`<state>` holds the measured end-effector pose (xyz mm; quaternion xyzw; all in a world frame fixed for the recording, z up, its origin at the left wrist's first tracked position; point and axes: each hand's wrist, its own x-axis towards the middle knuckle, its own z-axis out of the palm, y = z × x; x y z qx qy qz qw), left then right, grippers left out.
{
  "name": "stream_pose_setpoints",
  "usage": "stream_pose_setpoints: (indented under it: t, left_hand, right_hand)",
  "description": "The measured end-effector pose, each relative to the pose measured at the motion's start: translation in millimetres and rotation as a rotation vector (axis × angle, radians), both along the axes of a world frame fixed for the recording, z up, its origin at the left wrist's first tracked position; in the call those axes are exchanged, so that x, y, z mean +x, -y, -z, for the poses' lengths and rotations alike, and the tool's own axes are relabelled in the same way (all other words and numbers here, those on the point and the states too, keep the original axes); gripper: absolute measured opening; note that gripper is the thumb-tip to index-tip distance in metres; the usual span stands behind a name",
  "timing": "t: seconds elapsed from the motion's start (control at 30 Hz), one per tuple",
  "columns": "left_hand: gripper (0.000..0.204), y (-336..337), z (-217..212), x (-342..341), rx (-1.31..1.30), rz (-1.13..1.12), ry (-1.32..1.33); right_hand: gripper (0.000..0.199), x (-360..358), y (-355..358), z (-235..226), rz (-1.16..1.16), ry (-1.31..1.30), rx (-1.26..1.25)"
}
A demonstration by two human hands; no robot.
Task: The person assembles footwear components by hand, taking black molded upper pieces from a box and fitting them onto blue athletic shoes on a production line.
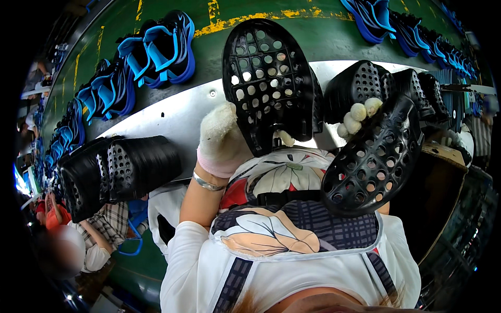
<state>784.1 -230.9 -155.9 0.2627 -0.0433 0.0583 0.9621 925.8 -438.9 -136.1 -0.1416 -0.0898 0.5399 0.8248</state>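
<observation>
My left hand [222,136], in a white knit glove, is closed on a black perforated clog [269,83] held up before me. Round holes cover that clog's broad front. Another dark piece shows just behind its right edge. To the right, my gloved right hand [359,116] grips a second black perforated clog [370,166], which tilts toward me. Its curled fingertips show above the clog's upper left side; the palm is hidden behind it. Nested black clogs [360,86] lie just beyond my right hand, and another nested row [128,169] lies at the left.
A curved silver metal tabletop [177,110] spans before me. Beyond it, blue-and-black sports shoes [164,49] line a green surface [250,9] with yellow markings. More such shoes [373,21] stand far right. An open cardboard box [443,156] is at right. Another person [102,237] sits lower left.
</observation>
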Motion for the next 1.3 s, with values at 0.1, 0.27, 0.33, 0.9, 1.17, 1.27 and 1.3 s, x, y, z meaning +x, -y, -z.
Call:
stream_pose_setpoints:
  t: [0.1,0.27,0.33,0.9,1.17,1.27,1.3]
  left_hand:
    - [0.069,5,-20,15,0.308,0.008,-0.220]
    - [0.087,14,-29,13,0.836,-0.274,-0.046]
    - [0.089,2,-42,-7,1.170,-0.478,-0.067]
    - [0.071,-92,-81,-247,2.125,-1.159,-1.677]
    - [0.041,-104,-71,-256,2.012,-1.186,-1.503]
    - [0.031,-107,-71,-264,1.946,-1.213,-1.479]
    - [0.030,-108,-71,-267,1.901,-1.223,-1.494]
  right_hand:
    - [0.031,8,0,2,0.001,0.001,0.014]
    - [0.031,6,-3,12,-0.060,0.115,0.014]
    - [0.032,7,-3,19,-0.111,0.194,0.058]
    - [0.027,47,15,51,-0.072,0.295,-0.019]
    - [0.032,47,12,48,-0.144,0.302,0.037]
    - [0.035,45,6,46,-0.159,0.297,0.060]
    - [0.035,45,6,45,-0.142,0.297,0.036]
